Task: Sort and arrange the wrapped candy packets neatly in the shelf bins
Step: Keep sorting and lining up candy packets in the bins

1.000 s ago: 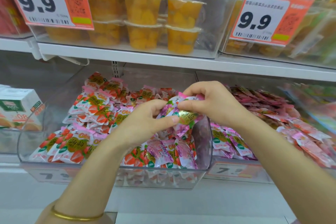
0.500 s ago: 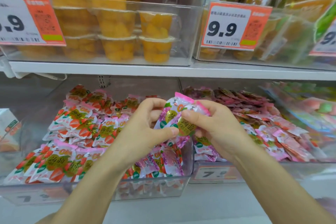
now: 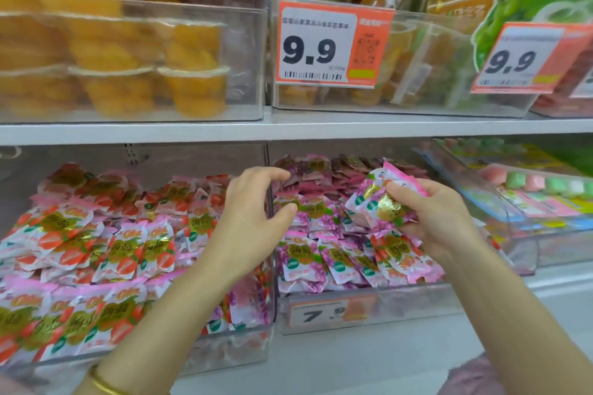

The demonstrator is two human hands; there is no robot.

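Two clear bins stand side by side on the lower shelf. The left bin is full of red-and-white strawberry candy packets, with a few purple ones at its right front corner. The right bin holds purple-and-pink candy packets. My right hand grips a small bunch of purple packets above the right bin. My left hand hovers over the wall between the bins, fingers curved, holding nothing.
A 7.9 price tag sticks to the right bin's front. The upper shelf carries clear bins of orange jelly cups and 9.9 tags. Further right sits another bin of pastel sweets.
Both hands held the purple packets together over the left bin. My right hand has carried them right over the right bin, and my left hand has let go. The camera panned right.
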